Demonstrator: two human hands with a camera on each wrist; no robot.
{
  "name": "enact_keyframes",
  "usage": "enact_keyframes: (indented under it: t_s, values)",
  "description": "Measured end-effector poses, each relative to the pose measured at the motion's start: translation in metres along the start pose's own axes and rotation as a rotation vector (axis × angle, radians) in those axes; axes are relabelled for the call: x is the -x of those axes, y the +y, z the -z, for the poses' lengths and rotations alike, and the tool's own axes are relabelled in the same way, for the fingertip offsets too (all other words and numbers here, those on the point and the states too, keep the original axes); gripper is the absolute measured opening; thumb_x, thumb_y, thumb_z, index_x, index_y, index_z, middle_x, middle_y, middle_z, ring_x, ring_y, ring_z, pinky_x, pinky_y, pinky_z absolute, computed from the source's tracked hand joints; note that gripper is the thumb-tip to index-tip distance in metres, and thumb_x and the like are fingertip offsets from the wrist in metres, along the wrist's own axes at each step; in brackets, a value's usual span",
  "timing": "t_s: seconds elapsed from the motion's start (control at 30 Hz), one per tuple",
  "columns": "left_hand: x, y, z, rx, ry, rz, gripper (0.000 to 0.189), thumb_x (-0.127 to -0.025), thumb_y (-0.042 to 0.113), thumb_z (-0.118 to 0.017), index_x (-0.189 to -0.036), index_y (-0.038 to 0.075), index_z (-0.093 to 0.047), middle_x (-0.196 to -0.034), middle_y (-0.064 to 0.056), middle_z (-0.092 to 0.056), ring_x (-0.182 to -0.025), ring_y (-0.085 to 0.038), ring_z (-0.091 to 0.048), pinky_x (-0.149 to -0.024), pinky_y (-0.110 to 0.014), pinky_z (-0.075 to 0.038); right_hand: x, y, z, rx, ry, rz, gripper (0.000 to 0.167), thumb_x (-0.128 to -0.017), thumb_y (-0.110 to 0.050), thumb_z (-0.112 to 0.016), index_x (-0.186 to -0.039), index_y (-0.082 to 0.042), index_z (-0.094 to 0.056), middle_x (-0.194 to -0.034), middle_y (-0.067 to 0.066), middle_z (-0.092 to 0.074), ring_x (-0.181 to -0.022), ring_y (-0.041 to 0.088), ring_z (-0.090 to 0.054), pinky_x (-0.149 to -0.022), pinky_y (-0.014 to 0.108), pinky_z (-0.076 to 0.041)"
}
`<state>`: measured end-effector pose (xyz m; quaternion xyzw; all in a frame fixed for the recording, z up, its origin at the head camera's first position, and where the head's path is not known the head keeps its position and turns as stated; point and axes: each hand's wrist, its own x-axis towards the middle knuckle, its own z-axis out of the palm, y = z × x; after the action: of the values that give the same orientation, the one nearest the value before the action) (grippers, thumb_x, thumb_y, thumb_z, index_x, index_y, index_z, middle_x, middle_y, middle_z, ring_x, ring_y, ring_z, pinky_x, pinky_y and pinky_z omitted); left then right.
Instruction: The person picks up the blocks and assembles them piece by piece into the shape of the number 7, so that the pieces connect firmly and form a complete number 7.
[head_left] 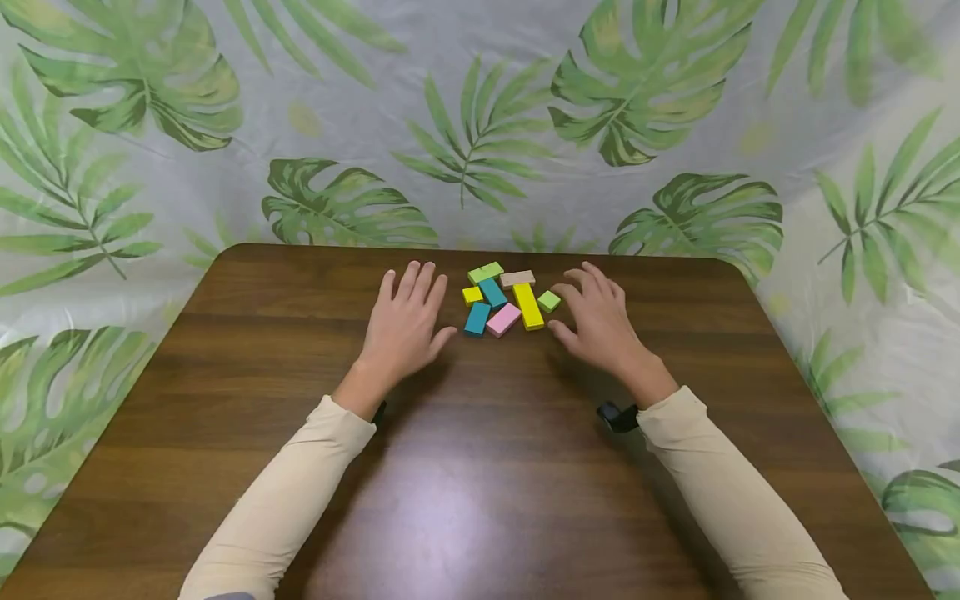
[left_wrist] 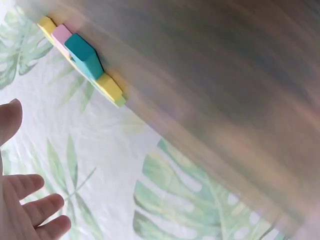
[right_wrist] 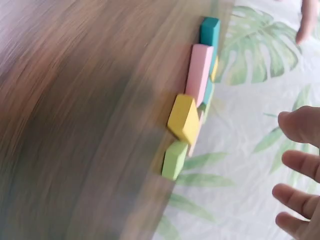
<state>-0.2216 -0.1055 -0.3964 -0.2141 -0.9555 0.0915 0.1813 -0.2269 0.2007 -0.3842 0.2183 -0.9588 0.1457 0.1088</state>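
Several coloured wooden blocks lie in a loose cluster near the table's far edge in the head view. Among them are a long yellow block (head_left: pixel 528 307), a pink block (head_left: pixel 503 320), a teal block (head_left: pixel 477 319), a second teal block (head_left: pixel 492 292), a small yellow block (head_left: pixel 472 296), a green block (head_left: pixel 486 272) and a pale wood-coloured block (head_left: pixel 517 279). To their left is my left hand (head_left: pixel 403 329), fingers spread and holding nothing. My right hand (head_left: pixel 600 321), with loosely bent fingers and nothing in it, is right beside the small green block (head_left: pixel 550 302).
The blocks lie on a dark brown wooden table (head_left: pixel 465 467) with rounded far corners. Behind it hangs a pale curtain (head_left: pixel 510 108) printed with green leaves. A dark wrist strap with a black device (head_left: pixel 618 417) shows at my right cuff.
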Motion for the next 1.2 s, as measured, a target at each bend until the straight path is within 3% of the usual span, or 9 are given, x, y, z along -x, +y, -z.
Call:
enact_keyframes:
  t_s: [0.2, 0.4, 0.73, 1.03, 1.2]
  values:
    - [0.013, -0.008, 0.003, -0.007, 0.080, -0.079, 0.074, -0.093, 0.055, -0.059, -0.149, 0.009, -0.043, -0.157, -0.015, -0.039, -0.146, -0.035, -0.035, -0.118, -0.055, -0.028, 0.009, 0.005, 0.008, 0.037, -0.040, 0.036, 0.049, -0.090, -0.026, -0.071, -0.134, -0.007, -0.057, -0.151, 0.021, -0.040, -0.148, 0.042, -0.025, -0.108, 0.071, -0.027]
    - [0.016, -0.010, 0.003, 0.009, 0.095, -0.107, 0.069, -0.092, 0.051, -0.063, -0.145, 0.009, -0.048, -0.154, -0.015, -0.042, -0.143, -0.035, -0.039, -0.116, -0.053, -0.032, 0.013, 0.012, 0.009, 0.044, -0.072, 0.059, 0.049, -0.091, -0.026, -0.069, -0.135, -0.007, -0.056, -0.154, 0.023, -0.036, -0.146, 0.044, -0.027, -0.107, 0.071, -0.030]
    - [0.017, -0.012, -0.002, 0.082, 0.055, -0.184, 0.060, -0.092, 0.042, -0.066, -0.139, 0.008, -0.054, -0.153, -0.014, -0.046, -0.142, -0.034, -0.042, -0.114, -0.052, -0.036, 0.021, 0.027, 0.005, 0.067, -0.112, 0.082, 0.051, -0.091, -0.024, -0.071, -0.136, -0.006, -0.055, -0.156, 0.023, -0.033, -0.144, 0.044, -0.029, -0.102, 0.069, -0.035]
    - [0.010, -0.001, 0.000, 0.326, -0.044, -0.194, 0.053, -0.095, 0.033, -0.065, -0.140, 0.007, -0.055, -0.149, -0.011, -0.053, -0.137, -0.032, -0.050, -0.110, -0.049, -0.043, 0.021, 0.030, -0.003, 0.089, -0.169, 0.086, 0.052, -0.091, -0.027, -0.071, -0.137, -0.006, -0.056, -0.155, 0.022, -0.035, -0.145, 0.043, -0.028, -0.103, 0.068, -0.035]
    - [0.003, 0.003, -0.003, 0.363, -0.051, -0.212, 0.051, -0.093, 0.028, -0.068, -0.139, 0.008, -0.056, -0.147, -0.011, -0.055, -0.133, -0.031, -0.053, -0.103, -0.047, -0.049, 0.017, 0.028, -0.005, 0.086, -0.192, 0.117, 0.051, -0.092, -0.027, -0.070, -0.136, -0.005, -0.056, -0.155, 0.022, -0.036, -0.144, 0.041, -0.030, -0.102, 0.066, -0.037]
